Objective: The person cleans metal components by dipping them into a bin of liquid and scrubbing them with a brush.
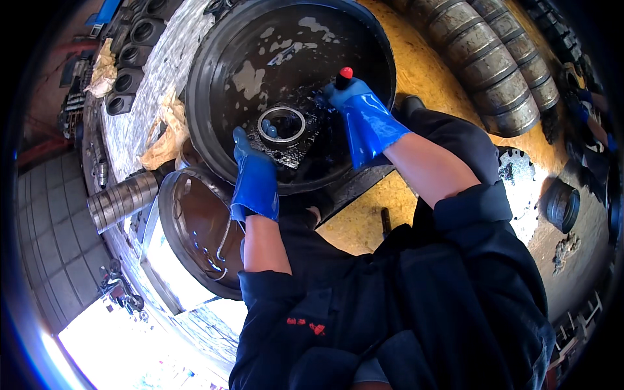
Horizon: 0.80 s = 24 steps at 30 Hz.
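My left hand [255, 169], in a long blue rubber glove, grips a metal ring [282, 109] with a bright machined rim. Blue fingertips show through the ring's opening, and the thumb lies along its outside. My right hand [351, 97], gloved the same way, is closed round a black handle with a red end [346, 73]. The working end of that tool is hidden in the dark below the hand. Both hands are over a large round black basin [207, 140] of dark liquid with pale patches of foam on it. Wet dark material glistens just below the ring.
A second round pan [170, 214] of brownish liquid, with a bent wire or hose, stands at the left. Stacked metal cylinders [484, 71] lie at the upper right; another ribbed cylinder [123, 200] is at left. Several dark rings [130, 55] line the bench; a toothed disc [517, 172] lies right.
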Each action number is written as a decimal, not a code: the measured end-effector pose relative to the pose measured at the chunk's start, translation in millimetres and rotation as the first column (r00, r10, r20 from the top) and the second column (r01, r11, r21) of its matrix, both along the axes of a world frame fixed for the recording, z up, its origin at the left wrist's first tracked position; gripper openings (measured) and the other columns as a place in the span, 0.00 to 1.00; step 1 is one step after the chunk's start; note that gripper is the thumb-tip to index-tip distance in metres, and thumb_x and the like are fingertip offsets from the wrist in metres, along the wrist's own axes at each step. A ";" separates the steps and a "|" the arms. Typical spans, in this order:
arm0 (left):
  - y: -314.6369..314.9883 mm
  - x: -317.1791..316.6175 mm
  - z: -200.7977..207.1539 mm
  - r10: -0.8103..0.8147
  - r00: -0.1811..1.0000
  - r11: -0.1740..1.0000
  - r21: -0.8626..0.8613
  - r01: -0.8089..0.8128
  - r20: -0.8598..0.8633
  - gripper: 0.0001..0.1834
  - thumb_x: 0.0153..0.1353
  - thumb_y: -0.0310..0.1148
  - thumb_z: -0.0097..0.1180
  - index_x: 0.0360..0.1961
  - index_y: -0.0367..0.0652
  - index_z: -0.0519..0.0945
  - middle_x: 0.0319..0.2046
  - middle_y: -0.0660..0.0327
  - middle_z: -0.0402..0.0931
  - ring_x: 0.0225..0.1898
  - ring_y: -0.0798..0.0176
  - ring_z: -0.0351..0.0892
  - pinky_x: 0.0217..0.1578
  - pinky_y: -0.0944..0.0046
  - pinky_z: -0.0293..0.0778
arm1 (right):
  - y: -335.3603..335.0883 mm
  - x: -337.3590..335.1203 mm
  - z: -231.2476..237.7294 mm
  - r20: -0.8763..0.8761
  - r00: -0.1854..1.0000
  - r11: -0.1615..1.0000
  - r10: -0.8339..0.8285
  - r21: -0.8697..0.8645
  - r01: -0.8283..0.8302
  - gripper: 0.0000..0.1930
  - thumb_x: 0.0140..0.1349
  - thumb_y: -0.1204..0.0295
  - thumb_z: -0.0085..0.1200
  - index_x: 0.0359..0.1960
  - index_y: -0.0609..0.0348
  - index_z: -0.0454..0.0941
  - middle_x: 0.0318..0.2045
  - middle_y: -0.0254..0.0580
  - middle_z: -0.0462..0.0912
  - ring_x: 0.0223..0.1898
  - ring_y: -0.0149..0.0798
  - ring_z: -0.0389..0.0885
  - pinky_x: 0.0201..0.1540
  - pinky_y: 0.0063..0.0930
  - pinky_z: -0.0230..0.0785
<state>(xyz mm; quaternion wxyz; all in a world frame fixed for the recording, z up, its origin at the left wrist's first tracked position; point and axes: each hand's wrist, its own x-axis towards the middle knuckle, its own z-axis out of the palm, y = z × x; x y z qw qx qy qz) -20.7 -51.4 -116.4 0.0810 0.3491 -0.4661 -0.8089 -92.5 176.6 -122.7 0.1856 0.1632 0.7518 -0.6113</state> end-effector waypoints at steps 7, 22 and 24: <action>-12.3 5.8 15.8 0.088 0.996 0.995 0.044 -0.090 0.028 0.33 0.72 0.55 0.35 0.63 0.39 0.69 0.60 0.48 0.71 0.58 0.44 0.73 0.59 0.39 0.69 | -9.3 2.6 34.0 0.066 0.988 0.978 0.142 -0.165 -0.129 0.17 0.56 0.57 0.62 0.39 0.58 0.83 0.35 0.45 0.85 0.39 0.39 0.83 0.46 0.33 0.73; -10.1 -4.3 15.3 0.157 0.987 0.979 0.127 -0.161 0.036 0.30 0.72 0.51 0.38 0.59 0.34 0.70 0.54 0.44 0.74 0.49 0.45 0.79 0.45 0.49 0.83 | 1.1 -7.0 8.0 -0.103 0.978 0.983 0.183 -0.007 -0.185 0.19 0.54 0.55 0.64 0.37 0.60 0.81 0.31 0.41 0.84 0.36 0.34 0.82 0.42 0.30 0.73; 2.3 -6.7 19.7 0.115 0.991 0.990 0.077 -0.121 0.068 0.31 0.72 0.51 0.38 0.58 0.32 0.70 0.52 0.43 0.75 0.48 0.45 0.79 0.45 0.50 0.83 | 6.3 -8.4 11.2 0.020 0.999 0.996 0.041 0.077 -0.042 0.16 0.55 0.57 0.62 0.37 0.57 0.81 0.33 0.47 0.85 0.36 0.43 0.84 0.43 0.36 0.74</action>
